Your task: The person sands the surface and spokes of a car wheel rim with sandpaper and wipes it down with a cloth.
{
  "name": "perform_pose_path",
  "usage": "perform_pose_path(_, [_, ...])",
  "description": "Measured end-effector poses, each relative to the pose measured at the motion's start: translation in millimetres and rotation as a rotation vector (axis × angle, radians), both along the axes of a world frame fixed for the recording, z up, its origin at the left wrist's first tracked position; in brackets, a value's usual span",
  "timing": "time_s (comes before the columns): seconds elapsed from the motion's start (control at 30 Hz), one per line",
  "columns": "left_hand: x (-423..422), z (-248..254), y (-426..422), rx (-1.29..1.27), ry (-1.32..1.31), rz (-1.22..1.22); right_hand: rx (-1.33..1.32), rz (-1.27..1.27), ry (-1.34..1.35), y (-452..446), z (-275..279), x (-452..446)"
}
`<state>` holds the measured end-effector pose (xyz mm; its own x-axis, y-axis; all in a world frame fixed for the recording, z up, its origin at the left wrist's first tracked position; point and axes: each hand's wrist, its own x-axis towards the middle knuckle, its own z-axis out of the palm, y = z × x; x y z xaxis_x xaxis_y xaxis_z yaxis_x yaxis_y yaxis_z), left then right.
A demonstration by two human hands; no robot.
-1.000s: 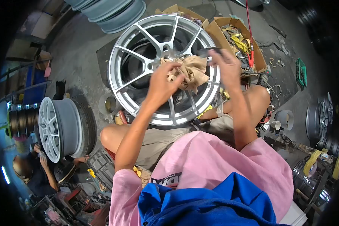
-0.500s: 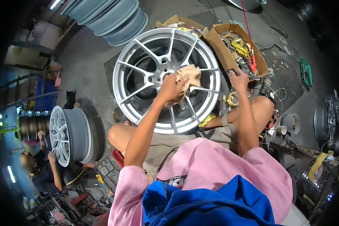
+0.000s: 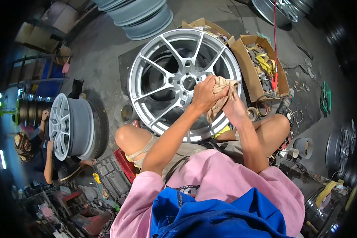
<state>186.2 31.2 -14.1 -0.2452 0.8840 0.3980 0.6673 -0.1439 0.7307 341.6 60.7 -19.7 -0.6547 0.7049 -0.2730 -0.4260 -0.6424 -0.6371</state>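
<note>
plainly creased, the tan cloth (image 3: 217,106), pinched in left hand (image 3: 205,95) and right hand (image 3: 234,109), above a silver spoked wheel (image 3: 181,76)

Bright centre, black fisheye edges, tube light (image 3: 3,159) at left

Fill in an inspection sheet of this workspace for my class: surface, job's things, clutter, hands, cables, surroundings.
Surface: dark mat on grey floor, with small scraps at right.
Job's things: silver wheel, lying face up; crumpled beige cloth over its right side.
Clutter: open cardboard box full of mixed scraps; loose tape rolls nearby.
Hands: left hand grips the cloth; right hand is against it, fingers partly hidden.
Cables: white cables loop beyond the right knee.
Surroundings: co-worker beside an upright wheel; stacked rims behind.
</note>
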Motion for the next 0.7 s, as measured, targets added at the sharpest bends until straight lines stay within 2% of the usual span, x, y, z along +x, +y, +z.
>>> perform_pose_path(0.13, [-18, 6, -15, 0.065, 0.028, -0.020, 0.067, 0.056, -0.007, -10, 5, -10])
perform_pose_path(0.23, [-27, 15, -14, 0.072, -0.101, 0.027, 0.061, -0.011, -0.092, -16, 26, -19])
perform_pose_path(0.33, [-56, 25, -12, 0.001, -0.246, 0.045, 0.129, 0.043, -0.118, -10, 35, -19])
perform_pose_path(0.37, [-64, 31, -15, -0.017, -0.209, 0.051, 0.142, 0.029, -0.122, -11, 47, -20])
perform_pose_path(0.47, [-92, 52, -20, -0.005, -0.121, 0.099, 0.241, 0.057, -0.088, 5, 31, -19])
perform_pose_path(0.53, [-126, 57, -18, -0.001, -0.076, 0.224, 0.263, 0.032, -0.145, 13, 40, -23])
perform_pose_path(0.6, [-156, 83, -22, 0.085, -0.058, 0.348, 0.335, -0.029, -0.230, 35, 44, -26])
perform_pose_path(0.67, [-209, 84, -18, 0.174, 0.111, 0.535, 0.579, -0.078, -0.468, 59, 56, -36])
perform_pose_path(0.7, [-228, 92, -21, 0.182, 0.172, 0.622, 0.583, -0.073, -0.475, 72, 54, -44])
